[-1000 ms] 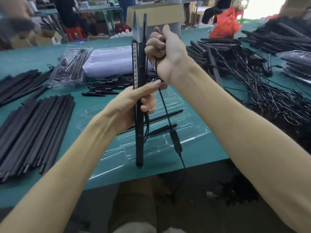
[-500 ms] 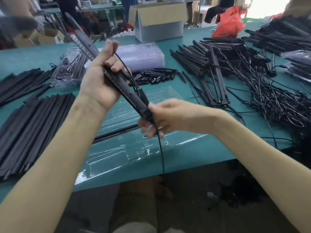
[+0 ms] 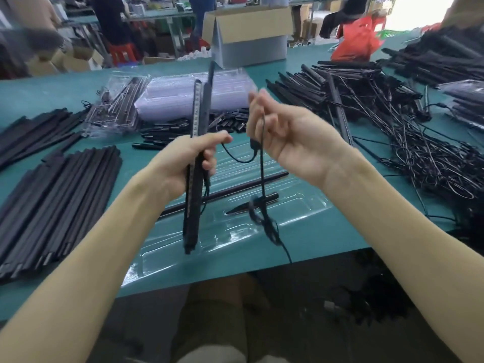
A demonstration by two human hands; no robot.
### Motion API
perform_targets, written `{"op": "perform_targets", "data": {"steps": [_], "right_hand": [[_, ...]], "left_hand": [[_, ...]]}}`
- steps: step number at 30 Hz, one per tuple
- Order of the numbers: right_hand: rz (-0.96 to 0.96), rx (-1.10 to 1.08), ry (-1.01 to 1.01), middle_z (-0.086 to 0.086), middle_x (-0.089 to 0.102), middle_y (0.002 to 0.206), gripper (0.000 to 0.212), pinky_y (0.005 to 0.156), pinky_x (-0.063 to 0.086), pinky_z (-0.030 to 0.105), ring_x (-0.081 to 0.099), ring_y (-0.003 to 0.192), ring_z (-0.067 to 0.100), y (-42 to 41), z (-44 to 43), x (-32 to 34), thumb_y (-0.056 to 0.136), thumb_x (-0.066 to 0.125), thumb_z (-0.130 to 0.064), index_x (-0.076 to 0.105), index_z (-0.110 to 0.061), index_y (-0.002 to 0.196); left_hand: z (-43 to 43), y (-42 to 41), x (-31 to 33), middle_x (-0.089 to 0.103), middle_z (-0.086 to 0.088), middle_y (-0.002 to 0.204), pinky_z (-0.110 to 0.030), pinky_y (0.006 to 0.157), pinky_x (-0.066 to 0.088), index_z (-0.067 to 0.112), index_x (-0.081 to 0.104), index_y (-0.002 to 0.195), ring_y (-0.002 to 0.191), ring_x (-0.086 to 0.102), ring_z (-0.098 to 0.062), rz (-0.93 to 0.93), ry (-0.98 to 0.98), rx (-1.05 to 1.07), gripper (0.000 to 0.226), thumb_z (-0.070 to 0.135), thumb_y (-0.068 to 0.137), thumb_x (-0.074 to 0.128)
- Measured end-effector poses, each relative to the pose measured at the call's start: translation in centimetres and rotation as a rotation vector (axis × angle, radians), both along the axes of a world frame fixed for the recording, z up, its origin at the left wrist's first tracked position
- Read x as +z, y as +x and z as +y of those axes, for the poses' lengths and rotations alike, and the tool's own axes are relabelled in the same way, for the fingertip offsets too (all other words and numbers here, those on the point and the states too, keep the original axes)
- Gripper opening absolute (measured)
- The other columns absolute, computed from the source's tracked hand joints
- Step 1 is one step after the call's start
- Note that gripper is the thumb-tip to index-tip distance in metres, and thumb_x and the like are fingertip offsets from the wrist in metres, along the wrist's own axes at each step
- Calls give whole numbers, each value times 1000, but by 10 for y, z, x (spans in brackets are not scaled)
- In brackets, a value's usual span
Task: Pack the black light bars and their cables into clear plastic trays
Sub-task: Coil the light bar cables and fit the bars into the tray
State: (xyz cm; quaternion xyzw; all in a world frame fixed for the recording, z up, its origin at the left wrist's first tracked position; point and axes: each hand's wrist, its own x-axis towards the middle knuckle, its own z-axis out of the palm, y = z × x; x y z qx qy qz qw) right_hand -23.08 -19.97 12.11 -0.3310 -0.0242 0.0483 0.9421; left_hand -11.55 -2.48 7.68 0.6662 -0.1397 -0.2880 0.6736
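Observation:
My left hand (image 3: 183, 163) grips black light bars (image 3: 200, 113) held upright above the table, LED strip facing left. A thin black cable (image 3: 262, 176) runs from them in a loop to my right hand (image 3: 290, 142), which pinches it; the rest hangs down over the clear plastic tray (image 3: 235, 231). That tray lies at the table's front edge and holds a long black bar (image 3: 227, 191) and a shorter black piece (image 3: 251, 204). The hands are a little blurred.
Black bars (image 3: 52, 200) lie stacked at the left. A pile of bars with tangled cables (image 3: 392, 132) fills the right. Behind the hands are a stack of clear trays (image 3: 193, 98), a packed tray (image 3: 115, 111), small black parts (image 3: 170, 132) and a cardboard box (image 3: 248, 35).
The bars swung from a leftward tilt back to upright in my left hand. My right hand rose from their lower end and now holds the cable up at the right.

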Motion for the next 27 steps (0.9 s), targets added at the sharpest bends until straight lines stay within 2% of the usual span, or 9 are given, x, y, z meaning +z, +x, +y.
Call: {"op": "perform_targets", "data": {"steps": [3,6,8,10,12,14,17,20,27], "right_hand": [[10,-171,262,15,64,83,17,57,59,21,61,73,18,18,0,15,102,51,-3,65,5,96],[-1,-274,401,19,63,87,17,59,61,26,62,74,24,34,0,26,104,47,-1,61,8,102],[-1,-347,414,20,62,87,17,76,59,27,62,73,25,43,0,28,104,45,1,59,8,101],[5,-407,429,21,60,86,16,84,55,28,61,72,25,52,-1,24,104,43,2,57,8,98],[30,-446,427,20,60,84,14,70,61,30,61,71,25,58,-1,14,104,43,2,56,6,101],[71,-467,393,21,60,87,13,59,60,29,61,74,25,62,-5,1,104,44,2,56,7,104],[138,-446,284,21,61,93,16,67,61,28,61,83,26,58,-11,-23,102,44,5,59,10,96],[165,-359,32,19,66,95,15,85,59,28,66,86,24,42,-11,-43,100,47,6,61,9,96],[57,-28,-442,4,68,89,19,66,55,21,65,77,14,-13,4,-71,100,60,-19,65,-5,112]], "left_hand": [[-2,-13,-6,52,8,62,-18,51,45,21,81,78,50,48,-6,-45,64,-138,18,39,76,83],[-4,-23,-12,74,-7,99,-35,81,61,15,79,94,83,70,-15,18,-65,-233,22,34,84,78],[-4,-30,-12,66,-19,129,-50,101,52,8,72,109,116,66,-33,120,-191,-342,24,27,95,68],[-5,-36,-8,59,-21,138,-53,109,44,12,71,109,127,57,-43,158,-230,-490,22,30,101,60],[-9,-43,-5,66,-18,129,-50,105,48,15,74,104,119,62,-44,137,-237,-519,23,33,100,60],[-12,-45,-3,73,-10,103,-45,90,57,10,72,101,93,73,-35,146,-265,-406,25,33,98,63],[-12,-40,2,60,0,79,-34,75,57,10,63,103,60,58,-14,180,-317,-295,24,34,99,59],[-13,-34,6,51,4,74,-26,63,52,11,58,98,52,45,-7,320,-445,-187,22,33,100,58],[-22,-29,2,41,6,69,-22,56,50,14,44,82,55,32,-6,539,-676,1,29,32,101,56]]}}
